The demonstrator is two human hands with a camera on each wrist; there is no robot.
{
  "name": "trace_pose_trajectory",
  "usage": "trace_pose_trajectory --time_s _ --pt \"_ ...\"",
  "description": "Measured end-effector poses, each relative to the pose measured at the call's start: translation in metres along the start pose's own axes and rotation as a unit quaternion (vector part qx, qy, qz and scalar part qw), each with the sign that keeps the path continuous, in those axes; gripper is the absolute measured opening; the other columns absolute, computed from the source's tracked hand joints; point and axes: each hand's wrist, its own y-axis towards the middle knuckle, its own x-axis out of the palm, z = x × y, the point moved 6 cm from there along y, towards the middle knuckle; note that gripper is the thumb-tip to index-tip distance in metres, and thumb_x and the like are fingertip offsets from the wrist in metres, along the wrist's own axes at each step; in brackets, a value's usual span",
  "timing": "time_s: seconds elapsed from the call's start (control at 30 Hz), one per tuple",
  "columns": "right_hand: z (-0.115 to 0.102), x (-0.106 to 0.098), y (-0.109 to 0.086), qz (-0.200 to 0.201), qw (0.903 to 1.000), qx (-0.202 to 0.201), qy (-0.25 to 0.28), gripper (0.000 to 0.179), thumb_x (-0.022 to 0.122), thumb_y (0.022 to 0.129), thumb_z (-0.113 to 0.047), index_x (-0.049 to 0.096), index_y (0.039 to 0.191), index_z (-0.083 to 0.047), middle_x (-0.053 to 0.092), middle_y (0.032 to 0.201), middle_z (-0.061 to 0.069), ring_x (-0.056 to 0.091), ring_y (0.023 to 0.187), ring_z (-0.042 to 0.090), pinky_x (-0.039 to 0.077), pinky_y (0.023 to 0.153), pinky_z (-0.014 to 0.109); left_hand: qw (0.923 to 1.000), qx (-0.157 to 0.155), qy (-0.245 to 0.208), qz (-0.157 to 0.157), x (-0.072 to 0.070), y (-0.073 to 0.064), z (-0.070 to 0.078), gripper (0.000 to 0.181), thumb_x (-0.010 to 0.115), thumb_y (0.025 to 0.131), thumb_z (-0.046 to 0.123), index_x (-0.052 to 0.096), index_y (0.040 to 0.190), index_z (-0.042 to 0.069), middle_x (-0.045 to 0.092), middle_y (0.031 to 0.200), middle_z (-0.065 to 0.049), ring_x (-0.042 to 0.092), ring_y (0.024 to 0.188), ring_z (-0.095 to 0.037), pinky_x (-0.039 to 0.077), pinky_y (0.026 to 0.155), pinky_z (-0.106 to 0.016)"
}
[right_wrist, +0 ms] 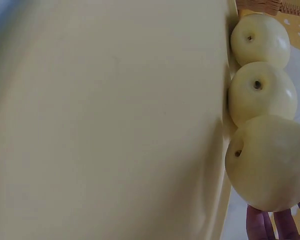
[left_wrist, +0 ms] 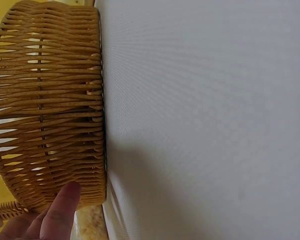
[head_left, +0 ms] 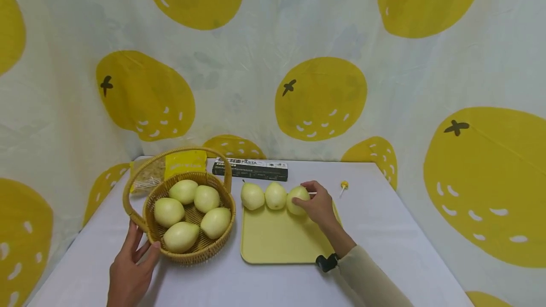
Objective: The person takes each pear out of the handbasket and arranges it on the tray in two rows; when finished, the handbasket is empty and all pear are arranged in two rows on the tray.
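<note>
My right hand (head_left: 317, 205) grips a pale green pear (head_left: 297, 200) at the far right of the yellow tray (head_left: 286, 243). Two more pears, a left one (head_left: 252, 196) and a middle one (head_left: 275, 195), line up beside it along the tray's back edge. In the right wrist view, the gripped pear (right_wrist: 270, 162) overlaps the middle pear (right_wrist: 262, 95), with fingertips under it. My left hand (head_left: 132, 266) holds the wicker basket (head_left: 200, 255) at its near left side, thumb by the rim. Several pears lie inside. A finger (left_wrist: 62, 212) rests against the woven wall in the left wrist view.
Behind the basket are a clear pasta bag (head_left: 147, 174) and a yellow packet (head_left: 185, 162). A dark pasta box (head_left: 250, 169) lies behind the tray. Right of the tray is a yellow lollipop (head_left: 344, 185). The basket's handle (head_left: 128, 193) arches up. A fruit-print curtain (head_left: 256, 84) hangs behind the white table.
</note>
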Motion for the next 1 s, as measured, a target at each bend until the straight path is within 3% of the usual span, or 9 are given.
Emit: trace_pose_trajectory --time_s 0.23,0.33,0.5,0.67,0.8,1.0 --pt "0.004 0.002 0.000 0.000 0.9999 0.011 -0.006 0.050 0.092 0.082 -0.025 0.070 0.126 -0.016 0.071 0.124 0.011 0.070 0.104 0.027 0.059 0.081 0.029 1.0000 0.004 0.001 -0.001 0.001 0.001 0.001 0.090 0.066 0.106 0.037 0.000 0.165 0.047 0.028 0.173 -0.005 0.056 0.139 -0.036 0.052 0.076 0.003" --pt "0.004 0.002 0.000 0.002 0.9999 0.013 0.000 0.051 0.091 0.084 -0.025 0.068 0.128 -0.016 0.071 0.127 0.013 0.071 0.111 0.029 0.062 0.091 0.038 1.0000 0.001 -0.001 -0.002 0.001 0.002 0.001 0.089 0.065 0.106 0.038 -0.001 0.165 0.046 0.026 0.174 -0.004 0.056 0.140 -0.037 0.053 0.076 0.002" --pt "0.007 0.001 -0.001 0.002 0.9998 0.021 -0.006 0.052 0.090 0.087 -0.029 0.065 0.129 -0.013 0.071 0.133 0.015 0.068 0.125 0.033 0.059 0.106 0.050 0.9998 -0.016 -0.005 -0.006 0.001 0.002 -0.002 0.090 0.065 0.105 0.040 -0.001 0.165 0.046 0.024 0.174 -0.004 0.054 0.142 -0.038 0.058 0.075 -0.002" --pt "0.010 0.001 -0.004 -0.007 0.9993 0.031 -0.019 0.056 0.091 0.086 -0.031 0.066 0.134 -0.016 0.069 0.135 0.013 0.068 0.123 0.032 0.061 0.100 0.047 0.9996 -0.024 -0.012 -0.006 0.002 0.002 -0.004 0.090 0.066 0.106 0.037 -0.001 0.165 0.047 0.024 0.174 -0.003 0.054 0.143 -0.039 0.061 0.077 -0.007" --pt "0.012 0.001 -0.007 -0.013 0.9991 0.034 -0.022 0.059 0.093 0.084 -0.030 0.066 0.135 -0.016 0.068 0.133 0.013 0.069 0.120 0.032 0.062 0.096 0.043 0.9999 -0.012 -0.009 -0.002 0.001 0.003 -0.002 0.090 0.066 0.106 0.036 0.000 0.166 0.046 0.025 0.174 -0.004 0.054 0.142 -0.038 0.060 0.077 -0.005" --pt "0.014 -0.003 -0.007 -0.002 0.9990 0.036 -0.026 0.058 0.093 0.083 -0.035 0.064 0.129 -0.014 0.070 0.127 0.015 0.073 0.112 0.031 0.063 0.084 0.037 1.0000 -0.003 -0.009 0.000 0.001 0.002 -0.001 0.090 0.067 0.106 0.035 0.000 0.166 0.044 0.025 0.174 -0.005 0.053 0.141 -0.037 0.058 0.076 -0.002"
